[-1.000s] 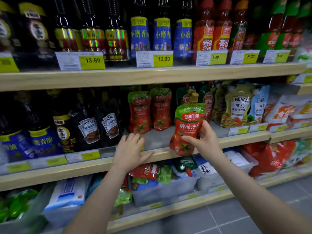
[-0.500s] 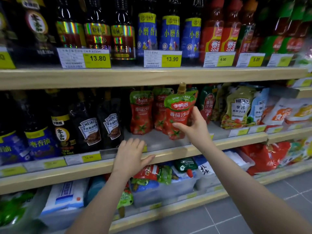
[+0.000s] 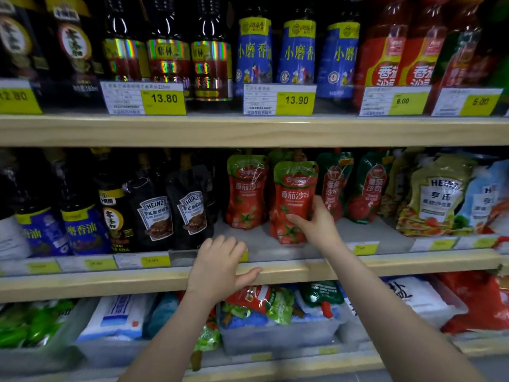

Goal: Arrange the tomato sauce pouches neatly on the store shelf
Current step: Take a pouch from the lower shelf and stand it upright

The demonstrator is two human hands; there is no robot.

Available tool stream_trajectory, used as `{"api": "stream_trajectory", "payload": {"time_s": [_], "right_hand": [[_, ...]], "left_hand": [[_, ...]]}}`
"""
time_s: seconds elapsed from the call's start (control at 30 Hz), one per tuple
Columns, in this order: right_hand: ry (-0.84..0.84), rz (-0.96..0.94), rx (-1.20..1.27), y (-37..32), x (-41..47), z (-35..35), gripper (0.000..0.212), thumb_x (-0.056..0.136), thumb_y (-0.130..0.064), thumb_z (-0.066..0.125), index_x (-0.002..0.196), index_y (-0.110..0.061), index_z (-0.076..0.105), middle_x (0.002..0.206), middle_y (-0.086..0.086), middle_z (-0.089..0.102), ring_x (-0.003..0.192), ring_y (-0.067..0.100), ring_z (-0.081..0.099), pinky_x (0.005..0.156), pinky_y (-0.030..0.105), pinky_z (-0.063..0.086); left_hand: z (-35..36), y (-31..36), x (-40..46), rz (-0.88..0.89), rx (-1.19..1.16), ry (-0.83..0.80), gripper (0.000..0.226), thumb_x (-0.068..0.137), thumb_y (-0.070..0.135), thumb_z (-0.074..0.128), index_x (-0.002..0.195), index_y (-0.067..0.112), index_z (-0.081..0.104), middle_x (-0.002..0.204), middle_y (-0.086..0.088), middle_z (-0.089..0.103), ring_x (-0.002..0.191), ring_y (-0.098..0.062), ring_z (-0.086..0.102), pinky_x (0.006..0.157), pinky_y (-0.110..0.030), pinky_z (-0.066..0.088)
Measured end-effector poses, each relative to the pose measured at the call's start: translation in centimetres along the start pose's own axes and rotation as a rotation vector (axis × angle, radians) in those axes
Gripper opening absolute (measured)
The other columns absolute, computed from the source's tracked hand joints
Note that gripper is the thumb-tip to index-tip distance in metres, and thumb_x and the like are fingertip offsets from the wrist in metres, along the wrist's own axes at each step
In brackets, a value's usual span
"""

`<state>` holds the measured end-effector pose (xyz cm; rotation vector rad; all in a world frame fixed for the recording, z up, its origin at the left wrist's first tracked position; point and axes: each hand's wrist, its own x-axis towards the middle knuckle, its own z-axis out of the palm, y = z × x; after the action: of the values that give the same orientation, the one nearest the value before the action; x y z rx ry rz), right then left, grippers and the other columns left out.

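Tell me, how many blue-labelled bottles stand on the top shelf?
3. The left blue bottle, the middle blue bottle and the right blue bottle stand in a row above the 13.90 price tag. More may be hidden behind them.

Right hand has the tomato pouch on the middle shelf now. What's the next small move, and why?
Probably slide the red-and-green tomato sauce pouch back level with the matching pouch on its left, then release. The right hand grips it upright, but it stands nearer the shelf edge than its neighbour.
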<state>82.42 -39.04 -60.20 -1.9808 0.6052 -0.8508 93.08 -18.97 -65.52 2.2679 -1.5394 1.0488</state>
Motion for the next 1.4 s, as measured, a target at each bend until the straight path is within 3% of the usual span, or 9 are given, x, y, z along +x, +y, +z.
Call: {"api": "stream_trajectory", "payload": {"time_s": [0.07, 0.17, 0.27, 0.6, 1.03, 1.17, 1.3, 1.4], "right_hand": [[-0.005, 0.019, -0.083, -0.1, -0.5, 0.0, 0.059, 0.074, -0.026, 0.075, 0.121, -0.011, 0.043, 0.121, 0.008, 0.059, 0.108, 0.023, 0.057, 0.086, 0.034, 0.047], [0.15, 0.001, -0.325, -0.3, -1.9, -0.6, 0.076, 0.07, -0.038, 0.076, 0.129, -0.007, 0.04, 0.125, 0.013, 0.055, 0.114, 0.031, 0.05, 0.093, 0.045, 0.046], [0.248, -0.01, -0.385, -0.8, -2.7, -0.9, 0.079, 0.069, -0.04, 0.076, 0.129, -0.005, 0.04, 0.122, 0.016, 0.053, 0.112, 0.033, 0.05, 0.09, 0.043, 0.045], [0.176, 0.191, -0.257, -1.8, -0.6, 1.4, 0.05, 0.076, -0.025, 0.074, 0.113, -0.006, 0.047, 0.113, 0.016, 0.063, 0.099, 0.035, 0.061, 0.076, 0.037, 0.048], [0.234, 0.202, -0.348, -1.0, 2.1, 2.4, 0.044, 0.08, -0.023, 0.069, 0.112, -0.004, 0.046, 0.111, 0.02, 0.062, 0.101, 0.038, 0.06, 0.075, 0.042, 0.048], [0.206, 0.209, -0.303, -0.9, 1.9, 2.1, 0.051, 0.078, -0.027, 0.072, 0.114, -0.002, 0.045, 0.115, 0.02, 0.06, 0.102, 0.037, 0.059, 0.076, 0.039, 0.048], [0.104, 0.093, -0.243, -1.1, 0.4, -0.1, 0.065, 0.077, -0.028, 0.073, 0.127, -0.002, 0.042, 0.122, 0.017, 0.059, 0.108, 0.033, 0.058, 0.08, 0.032, 0.045], [-0.018, -0.047, -0.343, -0.4, -2.5, -3.1, 0.055, 0.081, -0.032, 0.069, 0.126, -0.009, 0.048, 0.121, 0.012, 0.061, 0.11, 0.027, 0.057, 0.087, 0.033, 0.046]], "left_hand": [[-0.1, 0.1, 0.0, -0.009, -0.004, -0.012, 0.047, 0.08, 0.06, 0.046, 0.083, 0.014, 0.057, 0.072, -0.001, 0.052, 0.067, -0.024, 0.05, 0.064, -0.034, 0.029], [-0.3, 0.2, 0.0, -0.024, -0.02, -0.019, 0.047, 0.081, 0.061, 0.045, 0.084, 0.015, 0.058, 0.072, 0.0, 0.053, 0.068, -0.023, 0.05, 0.064, -0.034, 0.033], [-0.6, 0.3, 0.1, -0.034, -0.051, -0.023, 0.048, 0.082, 0.06, 0.044, 0.085, 0.015, 0.059, 0.073, 0.0, 0.054, 0.068, -0.023, 0.051, 0.063, -0.035, 0.038], [-0.2, 0.1, 0.0, -0.036, -0.063, -0.012, 0.048, 0.082, 0.06, 0.044, 0.089, 0.016, 0.062, 0.075, 0.004, 0.058, 0.069, -0.02, 0.053, 0.063, -0.033, 0.039], [0.7, -0.1, -0.3, -0.019, -0.057, 0.048, 0.049, 0.082, 0.062, 0.045, 0.088, 0.016, 0.062, 0.074, 0.003, 0.056, 0.067, -0.02, 0.053, 0.064, -0.032, 0.034], [0.4, -0.1, -0.2, -0.013, -0.063, 0.051, 0.047, 0.081, 0.06, 0.047, 0.087, 0.016, 0.061, 0.073, 0.002, 0.055, 0.066, -0.021, 0.052, 0.064, -0.031, 0.031], [0.3, -0.1, -0.2, -0.011, -0.068, 0.028, 0.045, 0.081, 0.06, 0.048, 0.087, 0.017, 0.06, 0.073, 0.002, 0.054, 0.067, -0.021, 0.051, 0.065, -0.032, 0.029], [-0.1, -0.1, -0.1, -0.008, -0.065, -0.008, 0.046, 0.081, 0.058, 0.048, 0.088, 0.015, 0.061, 0.075, 0.001, 0.055, 0.068, -0.023, 0.052, 0.065, -0.033, 0.028]]}}
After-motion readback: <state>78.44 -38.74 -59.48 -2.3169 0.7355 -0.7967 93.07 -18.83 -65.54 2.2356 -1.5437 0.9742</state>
